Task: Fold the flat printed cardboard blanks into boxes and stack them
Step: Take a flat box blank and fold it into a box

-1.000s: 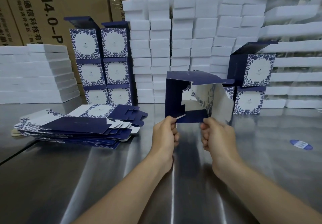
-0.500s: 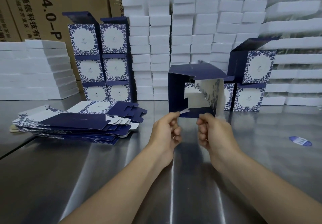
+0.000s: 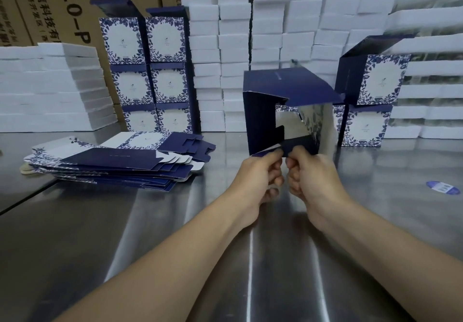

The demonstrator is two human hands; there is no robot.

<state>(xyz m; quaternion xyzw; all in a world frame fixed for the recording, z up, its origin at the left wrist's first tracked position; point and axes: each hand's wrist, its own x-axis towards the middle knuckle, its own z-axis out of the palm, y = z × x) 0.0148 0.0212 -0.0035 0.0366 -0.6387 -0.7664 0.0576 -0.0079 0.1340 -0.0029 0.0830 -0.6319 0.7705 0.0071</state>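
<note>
A half-folded navy and white floral box [image 3: 288,96] is held up above the steel table, its open end facing me. My left hand [image 3: 258,179] pinches the bottom flap at its left corner. My right hand [image 3: 313,179] pinches the same navy flap just to the right, knuckles nearly touching the left hand. A pile of flat printed blanks [image 3: 120,161] lies on the table to the left. Finished boxes stand stacked at the back left [image 3: 147,71] and at the back right [image 3: 370,101].
The steel table [image 3: 275,259] stretches toward me. White foam blocks [image 3: 275,33] are stacked behind, with more at the left [image 3: 50,88]. Brown cartons [image 3: 62,3] stand at the far left. A blue oval sticker [image 3: 442,187] lies on the table at right.
Both hands have come closer together on the bottom flap. The box has turned more square to me and its side panels have closed up.
</note>
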